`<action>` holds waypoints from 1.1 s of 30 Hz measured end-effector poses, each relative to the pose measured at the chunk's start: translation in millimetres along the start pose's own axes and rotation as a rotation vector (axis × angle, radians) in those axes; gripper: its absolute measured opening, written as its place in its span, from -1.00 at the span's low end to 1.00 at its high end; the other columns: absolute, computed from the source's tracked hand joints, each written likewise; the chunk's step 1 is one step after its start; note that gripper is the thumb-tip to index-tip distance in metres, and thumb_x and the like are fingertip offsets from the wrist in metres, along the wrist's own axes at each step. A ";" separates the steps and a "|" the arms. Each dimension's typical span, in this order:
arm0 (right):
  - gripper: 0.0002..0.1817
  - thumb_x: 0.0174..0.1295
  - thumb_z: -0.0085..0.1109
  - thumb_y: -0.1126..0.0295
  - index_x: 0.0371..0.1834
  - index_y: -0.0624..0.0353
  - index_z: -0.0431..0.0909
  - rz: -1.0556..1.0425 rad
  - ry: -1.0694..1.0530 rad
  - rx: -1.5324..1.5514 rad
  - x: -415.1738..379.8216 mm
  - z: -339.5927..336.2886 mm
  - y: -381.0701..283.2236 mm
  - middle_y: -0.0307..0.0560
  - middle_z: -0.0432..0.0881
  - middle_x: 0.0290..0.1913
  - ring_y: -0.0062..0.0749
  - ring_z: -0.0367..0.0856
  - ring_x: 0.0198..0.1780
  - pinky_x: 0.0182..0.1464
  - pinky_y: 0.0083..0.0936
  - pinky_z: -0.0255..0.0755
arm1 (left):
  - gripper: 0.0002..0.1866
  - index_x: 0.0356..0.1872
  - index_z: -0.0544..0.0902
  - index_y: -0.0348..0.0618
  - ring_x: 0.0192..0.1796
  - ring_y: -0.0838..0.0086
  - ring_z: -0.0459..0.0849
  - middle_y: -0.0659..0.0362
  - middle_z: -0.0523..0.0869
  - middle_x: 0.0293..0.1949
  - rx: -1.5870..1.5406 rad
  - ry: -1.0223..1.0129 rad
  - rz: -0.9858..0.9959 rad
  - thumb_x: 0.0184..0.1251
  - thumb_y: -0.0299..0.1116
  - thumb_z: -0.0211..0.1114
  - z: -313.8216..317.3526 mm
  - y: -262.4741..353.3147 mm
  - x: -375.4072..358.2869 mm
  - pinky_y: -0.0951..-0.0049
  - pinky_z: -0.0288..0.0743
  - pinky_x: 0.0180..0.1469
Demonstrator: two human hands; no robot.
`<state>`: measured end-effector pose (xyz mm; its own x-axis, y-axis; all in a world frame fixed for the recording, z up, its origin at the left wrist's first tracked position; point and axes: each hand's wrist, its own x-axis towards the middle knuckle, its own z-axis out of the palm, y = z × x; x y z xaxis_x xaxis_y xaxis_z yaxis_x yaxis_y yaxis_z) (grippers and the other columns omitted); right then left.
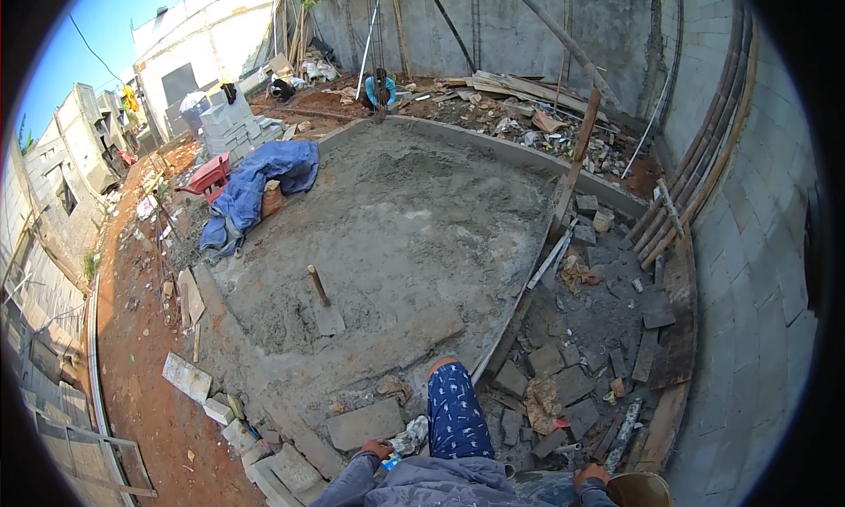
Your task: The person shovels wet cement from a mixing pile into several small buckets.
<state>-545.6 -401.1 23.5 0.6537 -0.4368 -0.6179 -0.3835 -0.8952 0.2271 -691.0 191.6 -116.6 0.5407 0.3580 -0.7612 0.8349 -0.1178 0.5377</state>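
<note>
At the bottom of the head view, my left hand [378, 448] has its fingers curled, beside a crumpled clear plastic bag [410, 437]. A small blue-and-white item [390, 462] shows just under that hand. My right hand [591, 474] is closed at the lower right, close to the rim of a bucket [641, 488]; what its fingers hold is hidden. My knee in patterned blue shorts [458, 412] lies between the hands. Ahead spreads a bed of wet grey mortar [396, 234], with a wooden-handled shovel [319, 287] standing in it.
A blue tarp [264, 186] and red wheelbarrow [209, 176] stand at the left edge, near stacked blocks [231, 128]. Broken blocks [572, 384] and a wooden post [581, 146] are at right. A person in blue [380, 90] crouches at the far edge.
</note>
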 end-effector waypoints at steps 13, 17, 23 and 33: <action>-0.50 0.22 0.18 0.01 -0.01 0.23 0.62 0.018 0.013 0.017 -12.5 -8.6 -2.7 0.15 0.61 0.05 -0.06 0.55 0.20 0.27 -0.19 0.37 | -0.73 -0.14 0.78 -0.08 -0.30 0.46 0.81 0.12 0.82 -0.31 -0.046 -0.026 -0.063 0.20 -0.19 0.46 -4.1 -11.0 11.6 0.40 0.67 -0.15; -0.52 0.21 0.20 0.02 -0.05 0.23 0.65 0.012 0.056 0.029 0.7 3.3 1.1 0.16 0.64 0.02 -0.04 0.59 0.16 0.23 -0.18 0.41 | -0.73 -0.15 0.78 -0.06 -0.32 0.46 0.82 0.15 0.83 -0.32 -0.009 -0.014 -0.038 0.18 -0.18 0.46 -4.4 1.1 4.3 0.43 0.67 -0.16; -0.53 0.22 0.20 0.02 -0.02 0.20 0.64 0.018 0.059 0.022 -6.8 -2.3 1.1 0.15 0.65 0.04 -0.04 0.60 0.16 0.22 -0.21 0.44 | -0.69 -0.08 0.71 -0.20 -0.22 0.34 0.80 0.06 0.81 -0.23 0.099 -0.068 0.015 0.20 -0.28 0.45 2.4 13.1 12.9 0.34 0.67 -0.13; -0.62 0.19 0.23 0.10 -0.12 0.16 0.73 0.008 0.217 0.088 -23.8 -6.2 -0.6 0.11 0.73 -0.07 -0.04 0.69 0.04 0.14 -0.19 0.52 | -0.72 -0.13 0.72 -0.24 -0.29 0.37 0.79 0.06 0.79 -0.26 0.064 -0.080 0.070 0.17 -0.33 0.46 14.4 1.0 35.2 0.33 0.69 -0.16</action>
<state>-556.9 -390.7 42.7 0.7715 -0.4613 -0.4382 -0.4388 -0.8845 0.1587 -669.6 190.8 -148.1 0.6024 0.2717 -0.7505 0.7982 -0.2000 0.5683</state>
